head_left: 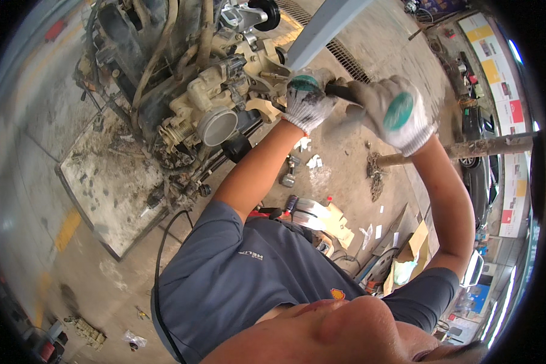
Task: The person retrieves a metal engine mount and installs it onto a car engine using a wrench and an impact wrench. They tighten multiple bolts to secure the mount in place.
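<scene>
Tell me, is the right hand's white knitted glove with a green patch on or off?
On: the white knitted glove covers the right hand, its ribbed cuff meeting the bare forearm.

The head view looks steeply down from the left side of the wearer's headgear through a wide fisheye lens, with the engine (209,100) fairly near and its surroundings bent toward a round, dark rim. Below and to the right of the engine, the wearer's face (340,324) and slate-grey T-shirt (255,270) lie closest to the lens and loom large. Right of the engine, the view reaches across the concrete floor (349,182) to distant wall posters (502,115).
</scene>
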Motion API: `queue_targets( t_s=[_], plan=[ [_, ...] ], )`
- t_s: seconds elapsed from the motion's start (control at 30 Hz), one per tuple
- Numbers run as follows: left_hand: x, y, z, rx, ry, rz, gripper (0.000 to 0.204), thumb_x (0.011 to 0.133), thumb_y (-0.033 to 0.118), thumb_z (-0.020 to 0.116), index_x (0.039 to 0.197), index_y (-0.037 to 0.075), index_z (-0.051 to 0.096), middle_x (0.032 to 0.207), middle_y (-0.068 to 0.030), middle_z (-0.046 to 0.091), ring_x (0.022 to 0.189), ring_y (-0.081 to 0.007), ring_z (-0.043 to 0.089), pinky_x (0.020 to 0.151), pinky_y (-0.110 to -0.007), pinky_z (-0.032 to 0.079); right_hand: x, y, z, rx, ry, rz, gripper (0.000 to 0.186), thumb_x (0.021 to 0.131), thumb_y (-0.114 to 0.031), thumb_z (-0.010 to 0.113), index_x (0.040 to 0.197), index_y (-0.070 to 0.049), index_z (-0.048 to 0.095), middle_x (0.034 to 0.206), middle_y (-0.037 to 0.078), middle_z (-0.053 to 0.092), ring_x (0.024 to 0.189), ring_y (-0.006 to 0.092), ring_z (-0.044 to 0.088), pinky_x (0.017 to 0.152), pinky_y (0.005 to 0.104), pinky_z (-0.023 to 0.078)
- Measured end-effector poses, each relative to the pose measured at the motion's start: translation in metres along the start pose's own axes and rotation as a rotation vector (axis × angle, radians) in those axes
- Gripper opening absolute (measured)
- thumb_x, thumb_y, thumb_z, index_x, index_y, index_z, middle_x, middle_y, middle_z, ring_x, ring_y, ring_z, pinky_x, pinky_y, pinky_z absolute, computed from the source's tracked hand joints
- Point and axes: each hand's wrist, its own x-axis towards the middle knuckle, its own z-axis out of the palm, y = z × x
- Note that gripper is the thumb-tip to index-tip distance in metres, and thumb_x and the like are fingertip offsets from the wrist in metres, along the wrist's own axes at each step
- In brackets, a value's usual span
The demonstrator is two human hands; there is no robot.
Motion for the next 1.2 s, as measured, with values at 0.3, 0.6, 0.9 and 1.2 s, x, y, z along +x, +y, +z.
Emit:
queue_targets(
  t_s=[0.3, 0.6, 0.9, 1.2],
  plan=[
    [0.002, 0.005, 0.000, 0.103, -0.129, 0.089, 0.022, 0.075, 0.020, 0.083, 0.096, 0.013, 0.079, 0.093, -0.0132, 0.077, 0.095, -0.0359, 0.071, 0.087, -0.048, 0.054, -0.011, 0.004, 0.006, 1.040, -0.440, 1.019, 0.060, 0.109, -0.056, 0.046, 0.121, -0.001, 0.066, 0.080, 0.011, 0.069, 0.072, 0.0247, 0.070, 0.067, 0.0385, 0.055],
    [0.005, 0.022, -0.006, 0.093, -0.200, 0.092, 0.034, 0.084, 0.028, 0.077, 0.111, 0.009, 0.072, 0.098, -0.0180, 0.072, 0.095, -0.0394, 0.067, 0.085, -0.052, 0.050, 0.012, 0.027, 0.028, 0.519, 0.540, 0.294, 0.063, 0.088, -0.011, 0.067, 0.147, 0.004, 0.054, 0.148, 0.034, 0.054, 0.138, 0.0490, 0.054, 0.113, 0.0513, 0.047],
    [0.032, 0.052, -0.005, 0.131, -0.112, 0.253, 0.035, 0.086, 0.028, 0.078, 0.111, 0.004, 0.069, 0.088, -0.0168, 0.068, 0.082, -0.0382, 0.068, 0.072, -0.050, 0.051, -0.005, 0.019, 0.125, 0.818, 0.331, 1.125, 0.044, 0.100, -0.029, 0.061, 0.137, -0.004, 0.062, 0.123, 0.025, 0.069, 0.110, 0.0449, 0.067, 0.099, 0.0504, 0.054],
    [0.048, 0.003, 0.011, -0.028, -0.182, 0.312, 0.034, 0.084, 0.021, 0.077, 0.113, 0.005, 0.067, 0.102, -0.0127, 0.070, 0.098, -0.0306, 0.069, 0.087, -0.044, 0.055, -0.063, -0.107, 0.007, 0.808, 0.405, 0.814, 0.055, 0.080, -0.032, 0.081, 0.128, -0.010, 0.065, 0.096, 0.019, 0.070, 0.082, 0.0414, 0.071, 0.074, 0.0504, 0.058]
  ],
)
